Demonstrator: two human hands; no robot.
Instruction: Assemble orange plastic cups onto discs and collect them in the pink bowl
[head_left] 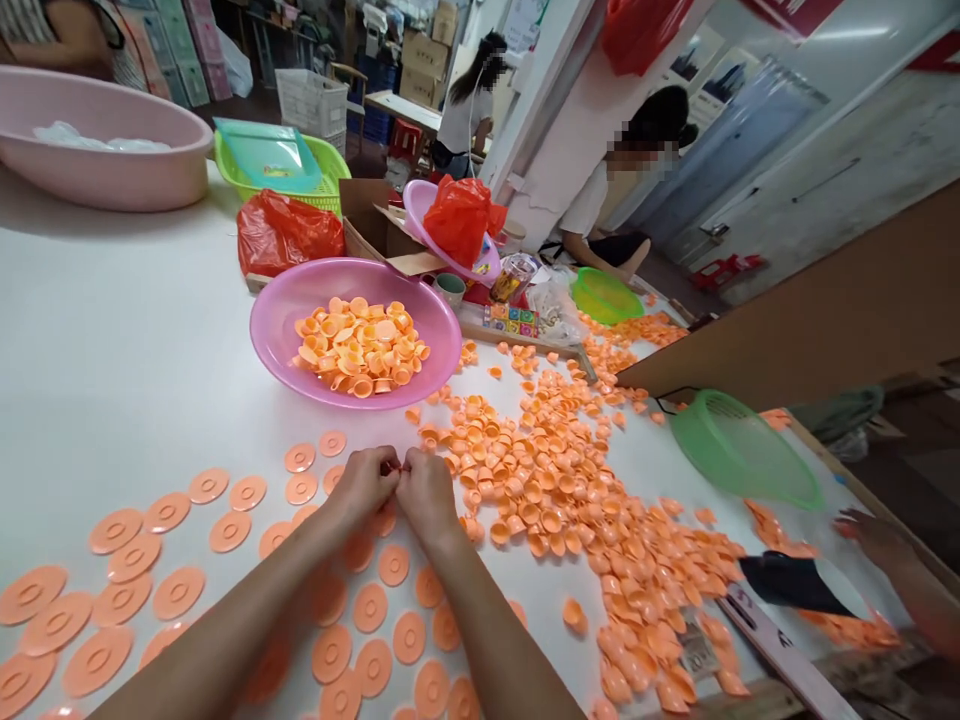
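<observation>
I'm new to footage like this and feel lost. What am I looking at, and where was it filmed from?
There is no machine here, just a person's bare hands. The one camera sits on their head, looking forward and down. The left hand and right hand meet near the middle; anything held between them is too hidden to make out. On the white table lie flat orange discs, to the left and close to the person, and a spread of small orange cups to the right. Beyond the hands, a pink basin holds more orange pieces.
</observation>
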